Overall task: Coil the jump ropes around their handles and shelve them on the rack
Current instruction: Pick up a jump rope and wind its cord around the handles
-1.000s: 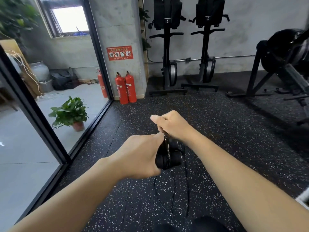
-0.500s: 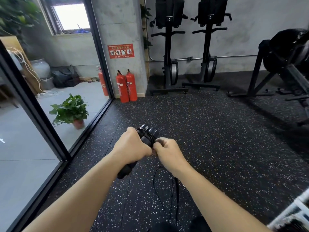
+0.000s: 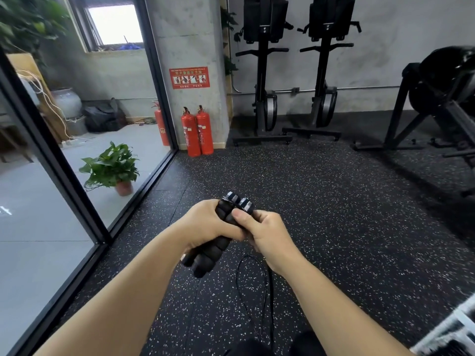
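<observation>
— How are the hands placed?

— Both forearms are stretched forward and brought together at mid-frame, over the speckled floor (image 3: 334, 227). The left hand (image 3: 205, 224) is wrapped around the two black foam handles (image 3: 213, 253), which are held side by side as one bundle. The bundle is tilted, with the silver collars (image 3: 239, 201) pointed up and away and the butt ends angled down toward the left forearm.

— And the right hand (image 3: 267, 235)?

— It is set against the upper end of the bundle, touching the left hand. Its thumb (image 3: 240, 217) is pressed on the foam just below the collars, and the fingers are curled under, out of sight. Whether the cord is pinched inside them cannot be told.

— Where is the rope (image 3: 236, 280) seen?

— Thin black strands are hung in a loose loop beneath the right wrist, down toward the bottom edge of the view.

— Anything else noted?

— Two red fire extinguishers (image 3: 198, 132) are stood against the concrete pillar, well apart from the hands.
</observation>
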### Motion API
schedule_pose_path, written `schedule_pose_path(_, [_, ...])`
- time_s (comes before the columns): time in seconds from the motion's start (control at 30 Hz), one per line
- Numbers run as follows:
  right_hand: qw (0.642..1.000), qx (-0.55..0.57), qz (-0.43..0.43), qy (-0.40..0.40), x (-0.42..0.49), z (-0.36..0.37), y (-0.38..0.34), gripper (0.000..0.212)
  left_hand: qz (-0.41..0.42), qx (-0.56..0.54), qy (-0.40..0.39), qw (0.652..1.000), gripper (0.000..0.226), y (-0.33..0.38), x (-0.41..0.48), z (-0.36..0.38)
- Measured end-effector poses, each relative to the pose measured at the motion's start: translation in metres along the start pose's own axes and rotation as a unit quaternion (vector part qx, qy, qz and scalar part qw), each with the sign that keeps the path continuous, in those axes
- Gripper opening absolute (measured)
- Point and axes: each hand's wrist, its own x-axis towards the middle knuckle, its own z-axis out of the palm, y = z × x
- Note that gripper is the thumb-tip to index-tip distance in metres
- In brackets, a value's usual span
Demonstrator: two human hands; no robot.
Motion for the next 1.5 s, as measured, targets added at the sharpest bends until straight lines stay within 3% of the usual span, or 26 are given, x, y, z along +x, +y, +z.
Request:
schedule_pose_path(0.07, [1.0,0.018,-0.01,-0.002,-0.004,0.0,-0.004,0.017,-0.009,-0.03,-0.028,0.999,0.029,-0.002,-0.003,-0.003])
schedule_pose_path(0.17, [1.0,-0.003,-0.02,-0.023,-0.006,-0.001,-0.008,0.017,0.002,-0.038,0.006,0.999,0.031,-0.006,-0.005,-0.001])
schedule_pose_path(0.27, [0.992,-0.122,-0.024,-0.023,-0.003,-0.005,-0.007,0.034,0.003,-0.024,0.06,0.998,0.035,-0.007,-0.004,0.002])
schedule_pose_path(0.33, [0.964,-0.264,-0.038,-0.011,-0.001,-0.009,-0.006,0.043,-0.01,-0.01,0.079,0.997,0.035,-0.006,-0.002,0.0])
schedule_pose_path(0.5, [0.849,-0.524,-0.072,0.01,-0.015,-0.012,-0.025,0.037,-0.043,0.101,0.113,0.987,0.043,-0.007,0.005,-0.012])
schedule_pose_path(0.73, [0.765,-0.611,-0.204,0.032,-0.01,-0.007,-0.082,0.053,-0.021,0.372,0.08,0.925,0.033,0.014,-0.004,-0.011])
schedule_pose_path(0.87, [0.744,-0.621,-0.245,-0.01,0.014,-0.008,-0.095,0.057,0.044,0.467,0.013,0.883,0.044,0.029,-0.014,-0.005])
schedule_pose_path(0.97, [0.75,-0.616,-0.239,-0.029,0.029,-0.016,-0.095,0.06,0.107,0.489,-0.033,0.865,0.039,0.036,-0.022,-0.003])
schedule_pose_path(1.17, [0.801,-0.568,-0.181,-0.053,0.042,-0.027,-0.077,0.069,0.18,0.522,-0.065,0.831,0.038,0.048,-0.034,-0.003])
schedule_pose_path(1.37, [0.929,-0.358,-0.022,-0.091,0.042,-0.037,-0.044,0.06,0.192,0.43,-0.088,0.878,0.037,0.043,-0.035,-0.001])
schedule_pose_path(1.5, [0.952,-0.274,0.086,-0.101,0.039,-0.031,-0.029,0.037,0.171,0.297,-0.09,0.935,0.035,0.032,-0.03,-0.001])
